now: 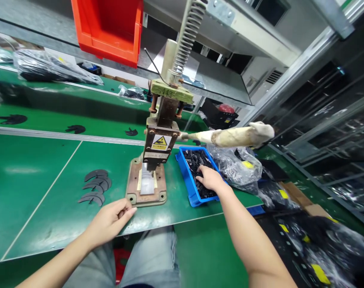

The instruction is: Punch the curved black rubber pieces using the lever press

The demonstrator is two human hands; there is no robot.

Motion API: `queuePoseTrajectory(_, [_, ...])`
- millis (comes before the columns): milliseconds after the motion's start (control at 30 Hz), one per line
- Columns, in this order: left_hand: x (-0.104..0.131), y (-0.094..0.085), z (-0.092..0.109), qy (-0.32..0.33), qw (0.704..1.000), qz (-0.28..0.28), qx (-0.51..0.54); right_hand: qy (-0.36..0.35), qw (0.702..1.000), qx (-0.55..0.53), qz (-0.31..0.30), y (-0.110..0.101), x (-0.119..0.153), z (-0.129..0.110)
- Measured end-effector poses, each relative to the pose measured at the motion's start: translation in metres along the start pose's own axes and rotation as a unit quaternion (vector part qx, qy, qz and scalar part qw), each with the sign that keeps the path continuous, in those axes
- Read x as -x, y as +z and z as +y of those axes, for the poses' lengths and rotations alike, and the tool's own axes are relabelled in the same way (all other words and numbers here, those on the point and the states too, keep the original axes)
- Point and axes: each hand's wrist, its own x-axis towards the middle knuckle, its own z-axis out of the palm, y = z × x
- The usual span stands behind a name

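Note:
My right hand [210, 178] reaches into a blue bin [195, 198], its thumb and forefinger apart among small black parts [196, 158]; I see nothing held in it. My left hand [113, 219] rests at the table's front edge, loosely curled, with nothing visible in its fingers. Just beyond it stands a hand press [160, 138] with a warning label, its lever [229, 137] wrapped in pale material and pointing right. A shiny metal plate [147, 184] lies on the press base [134, 182]. Several curved black pieces [94, 186] lie left of the press, some overlapping.
An orange bin [108, 32] stands on the shelf overhead. Black pieces [76, 129] lie spaced along the green strip behind the table [34, 168]. Plastic-wrapped bags [240, 166] crowd the right side of the blue bin. A coil spring [189, 36] rises above the press.

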Motion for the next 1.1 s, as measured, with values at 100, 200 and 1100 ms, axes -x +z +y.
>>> queuePoseTrajectory(100, [0.001, 0.000, 0.001, -0.005, 1.000, 0.004, 0.001, 0.005, 1.000, -0.014, 0.028, 0.002, 0.000, -0.003])
queuePoseTrajectory(200, [0.002, 0.000, 0.001, -0.012, 1.000, 0.011, 0.004, 0.000, 0.996, -0.054, 0.072, 0.000, 0.002, -0.002])
queuePoseTrajectory(1100, [0.000, -0.005, 0.087, 0.103, 0.987, 0.060, 0.104, -0.153, 0.728, -0.669, 0.009, 0.088, 0.123, -0.177])
